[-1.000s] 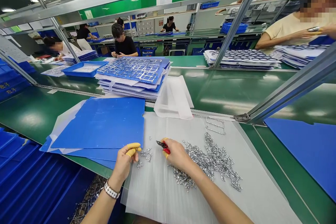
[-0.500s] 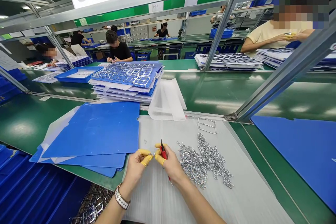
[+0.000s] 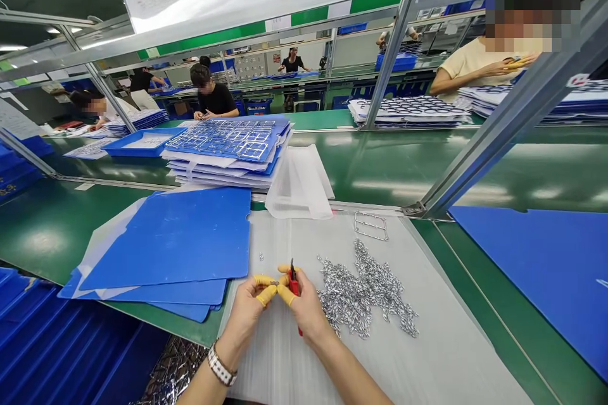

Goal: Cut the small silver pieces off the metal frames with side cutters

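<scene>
Yellow finger cots cover the thumb and fingertip of my left hand (image 3: 246, 305), which pinches a small shiny metallic part (image 3: 274, 283). Close against it, my right hand (image 3: 306, 309), also in yellow finger cots, has its thumb and fingertip at the same part. Red-handled nippers (image 3: 294, 283) are tucked in my right hand, their dark jaws pointing up and away. To the right lies a heap of small silvery parts (image 3: 368, 291) on a translucent sheet (image 3: 427, 354). Behind the heap is a rectangular silvery frame (image 3: 371, 226). A few tiny parts (image 3: 261, 257) lie beyond my left hand.
Blue plastic sheets (image 3: 175, 240) overlap at the left. Behind them rises a stack of sheets with silvery frames (image 3: 223, 139) beside a blue tray (image 3: 142, 142). A slanted metal post (image 3: 498, 114) stands at the right. Blue bins (image 3: 61, 342) sit lower left. Co-workers sit beyond.
Both hands have drawn slightly closer together, bringing the fingertips to meet at the small part. The view has shifted a little; the heap and sheets look the same.
</scene>
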### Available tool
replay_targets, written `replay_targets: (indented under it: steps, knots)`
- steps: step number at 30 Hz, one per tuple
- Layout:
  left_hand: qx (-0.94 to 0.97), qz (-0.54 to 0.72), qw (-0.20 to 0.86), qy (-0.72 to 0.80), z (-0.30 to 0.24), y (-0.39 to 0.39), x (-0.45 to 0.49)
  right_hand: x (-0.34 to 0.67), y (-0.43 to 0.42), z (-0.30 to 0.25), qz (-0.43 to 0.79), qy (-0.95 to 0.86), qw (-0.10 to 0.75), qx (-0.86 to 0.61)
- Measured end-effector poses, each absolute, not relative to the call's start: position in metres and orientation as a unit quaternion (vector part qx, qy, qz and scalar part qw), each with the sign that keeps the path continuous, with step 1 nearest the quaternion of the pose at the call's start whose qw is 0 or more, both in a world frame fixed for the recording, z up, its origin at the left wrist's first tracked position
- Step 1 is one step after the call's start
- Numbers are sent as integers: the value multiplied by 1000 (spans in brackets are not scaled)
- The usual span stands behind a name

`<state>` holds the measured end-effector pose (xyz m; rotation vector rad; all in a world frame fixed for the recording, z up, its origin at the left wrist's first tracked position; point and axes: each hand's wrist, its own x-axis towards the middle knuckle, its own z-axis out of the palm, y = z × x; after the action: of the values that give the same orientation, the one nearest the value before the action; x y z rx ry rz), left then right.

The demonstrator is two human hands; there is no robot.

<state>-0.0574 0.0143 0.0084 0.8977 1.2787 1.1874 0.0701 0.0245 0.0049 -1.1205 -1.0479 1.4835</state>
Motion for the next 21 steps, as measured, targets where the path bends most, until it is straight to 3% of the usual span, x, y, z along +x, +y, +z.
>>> replay_targets:
  steps: [7,15,21]
  knots:
    - [398,484,571,530,10,11,-57,80,24,7,529,-534,426,-503]
    - [474,468,551,503,7,8,-67,128,25,33,262,-800,160,-515]
    - [532,448,528,488,14,3,-64,130,21,37,226,-825,99,-508]
